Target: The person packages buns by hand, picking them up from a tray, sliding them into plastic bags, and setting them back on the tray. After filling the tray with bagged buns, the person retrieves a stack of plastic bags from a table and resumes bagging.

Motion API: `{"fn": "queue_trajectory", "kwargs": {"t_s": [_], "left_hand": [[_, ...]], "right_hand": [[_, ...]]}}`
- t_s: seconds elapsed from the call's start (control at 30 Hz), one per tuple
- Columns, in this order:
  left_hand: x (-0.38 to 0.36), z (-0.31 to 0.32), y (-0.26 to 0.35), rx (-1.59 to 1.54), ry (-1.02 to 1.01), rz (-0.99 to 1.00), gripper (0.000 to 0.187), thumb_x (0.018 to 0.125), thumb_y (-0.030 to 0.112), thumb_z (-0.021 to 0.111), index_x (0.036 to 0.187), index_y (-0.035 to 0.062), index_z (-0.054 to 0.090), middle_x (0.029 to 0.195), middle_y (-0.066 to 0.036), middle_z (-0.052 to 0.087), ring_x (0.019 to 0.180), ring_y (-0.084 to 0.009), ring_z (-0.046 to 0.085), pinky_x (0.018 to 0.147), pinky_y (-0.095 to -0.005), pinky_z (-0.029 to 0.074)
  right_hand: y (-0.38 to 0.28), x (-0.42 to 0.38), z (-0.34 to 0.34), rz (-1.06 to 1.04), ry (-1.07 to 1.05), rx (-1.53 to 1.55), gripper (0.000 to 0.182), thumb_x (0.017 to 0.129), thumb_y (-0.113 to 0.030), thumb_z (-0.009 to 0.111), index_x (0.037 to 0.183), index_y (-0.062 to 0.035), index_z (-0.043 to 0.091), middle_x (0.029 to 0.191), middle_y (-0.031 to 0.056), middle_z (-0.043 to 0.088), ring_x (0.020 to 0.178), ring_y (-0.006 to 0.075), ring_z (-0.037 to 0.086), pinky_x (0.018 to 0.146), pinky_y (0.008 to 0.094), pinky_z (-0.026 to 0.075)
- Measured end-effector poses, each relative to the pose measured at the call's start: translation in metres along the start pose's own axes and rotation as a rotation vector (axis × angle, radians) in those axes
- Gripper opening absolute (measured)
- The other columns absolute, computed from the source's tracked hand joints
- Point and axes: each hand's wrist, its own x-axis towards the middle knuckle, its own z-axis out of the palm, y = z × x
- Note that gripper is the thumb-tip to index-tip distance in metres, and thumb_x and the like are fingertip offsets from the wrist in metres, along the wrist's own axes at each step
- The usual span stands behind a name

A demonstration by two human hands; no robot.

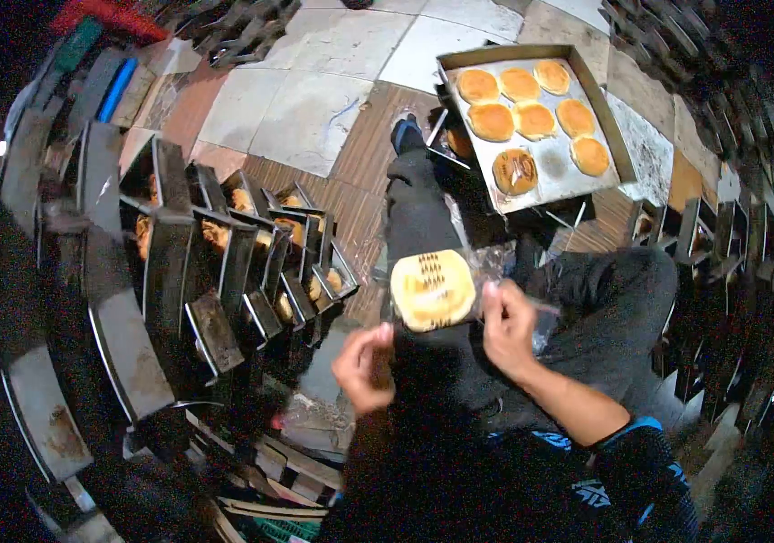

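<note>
A round pale bun in clear plastic wrap (433, 291), with dark printed marks on it, is held up between both hands above the lap. My left hand (365, 369) is closed at the lower left edge of the wrap, its fingers pinched together. On the other side my right hand (508, 328) pinches the loose clear plastic beside the bun. Ahead to the right, a metal tray (553, 168) bears several golden buns (520, 85). The bun at the tray's near left (514, 171) has dark marks and a shine like plastic wrap.
Stacked dark trays (170, 271) with buns inside stand at the left, and more trays (699, 235) stand at the right. The floor is tiled (305, 122). Near the bottom lies a green crate (283, 528). My outstretched leg reaches forward beside the tray.
</note>
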Motion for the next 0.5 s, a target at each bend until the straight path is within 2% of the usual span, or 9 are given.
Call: {"fn": "queue_trajectory", "kwargs": {"t_s": [0.07, 0.1, 0.13, 0.17, 0.2, 0.23, 0.33, 0.43, 0.5], "left_hand": [[-0.017, -0.025, -0.004, 0.153, -0.295, 0.076, 0.028, 0.069, 0.007, 0.074, 0.093, -0.0052, 0.065, 0.094, -0.016, 0.065, 0.092, -0.019, 0.063, 0.087, -0.0314, 0.05], [-0.022, -0.02, -0.003, 0.148, -0.314, 0.079, 0.028, 0.069, 0.007, 0.074, 0.093, -0.0052, 0.065, 0.094, -0.016, 0.065, 0.092, -0.019, 0.063, 0.087, -0.0314, 0.05], [-0.028, -0.012, 0.004, 0.198, -0.139, 0.119, 0.025, 0.072, 0.007, 0.073, 0.091, -0.0053, 0.064, 0.091, -0.015, 0.065, 0.088, -0.0183, 0.063, 0.083, -0.0319, 0.05], [-0.032, -0.006, 0.015, 0.25, 0.044, 0.159, 0.021, 0.074, 0.007, 0.073, 0.089, -0.0053, 0.064, 0.088, -0.015, 0.066, 0.084, -0.0176, 0.063, 0.08, -0.0323, 0.051], [-0.025, -0.003, 0.038, 0.296, 0.156, -0.113, 0.014, 0.082, 0.009, 0.07, 0.085, -0.004, 0.064, 0.078, -0.009, 0.064, 0.07, -0.0138, 0.06, 0.066, -0.0284, 0.05], [-0.007, 0.002, 0.059, 0.165, 0.204, -0.165, 0.014, 0.086, 0.01, 0.068, 0.083, -0.0031, 0.064, 0.073, -0.006, 0.062, 0.063, -0.0106, 0.056, 0.058, -0.0252, 0.046], [0.052, 0.017, 0.072, -0.062, 0.151, -0.262, 0.016, 0.091, 0.011, 0.063, 0.08, -0.0006, 0.065, 0.064, 0.0, 0.057, 0.051, -0.004, 0.046, 0.046, -0.0191, 0.034], [0.091, 0.033, 0.057, -0.123, 0.092, -0.201, 0.016, 0.092, 0.014, 0.062, 0.096, -0.0007, 0.065, 0.07, 0.002, 0.058, 0.055, -0.0019, 0.042, 0.049, -0.0178, 0.031], [0.096, 0.045, 0.071, -0.099, 0.099, -0.19, 0.02, 0.093, 0.018, 0.058, 0.103, 0.0015, 0.063, 0.076, 0.002, 0.058, 0.06, -0.0027, 0.044, 0.054, -0.0182, 0.033]], "right_hand": [[0.012, -0.026, -0.01, 0.216, -0.176, -0.067, 0.029, 0.092, -0.012, 0.057, 0.065, 0.0003, 0.054, 0.058, 0.0111, 0.047, 0.052, 0.0182, 0.044, 0.051, 0.0358, 0.034], [0.015, -0.027, -0.02, 0.242, -0.269, -0.062, 0.029, 0.091, -0.012, 0.058, 0.065, 0.0002, 0.056, 0.059, 0.0116, 0.049, 0.052, 0.0196, 0.046, 0.051, 0.0365, 0.035], [0.013, -0.021, -0.03, 0.264, -0.368, -0.052, 0.028, 0.091, -0.012, 0.058, 0.065, 0.0002, 0.057, 0.06, 0.0121, 0.051, 0.053, 0.0209, 0.048, 0.051, 0.0372, 0.036], [-0.006, -0.005, -0.041, -0.016, -0.221, -0.153, 0.025, 0.089, -0.013, 0.061, 0.067, 0.0, 0.062, 0.064, 0.013, 0.056, 0.054, 0.0227, 0.051, 0.05, 0.0375, 0.036], [-0.034, 0.01, -0.05, 0.021, -0.167, -0.281, 0.019, 0.086, -0.013, 0.064, 0.072, -0.001, 0.067, 0.07, 0.013, 0.062, 0.06, 0.0229, 0.058, 0.055, 0.037, 0.044], [-0.044, 0.021, -0.051, -0.119, -0.264, -0.146, 0.011, 0.083, -0.013, 0.067, 0.082, -0.0024, 0.069, 0.078, 0.014, 0.065, 0.069, 0.0242, 0.062, 0.062, 0.036, 0.047], [-0.078, 0.053, -0.029, -0.583, -0.432, -0.114, 0.043, 0.074, -0.013, 0.076, 0.114, -0.0061, 0.064, 0.102, 0.0172, 0.067, 0.095, 0.0298, 0.066, 0.085, 0.0349, 0.051], [-0.047, 0.075, -0.013, -0.302, -0.615, 0.01, 0.061, 0.069, -0.017, 0.079, 0.123, -0.0015, 0.056, 0.112, 0.0188, 0.064, 0.103, 0.0339, 0.063, 0.093, 0.0363, 0.048], [-0.03, 0.097, -0.029, -0.023, -0.484, 0.107, 0.06, 0.07, -0.024, 0.081, 0.12, -0.0007, 0.057, 0.107, 0.017, 0.066, 0.097, 0.0246, 0.065, 0.089, 0.0348, 0.049]]}}
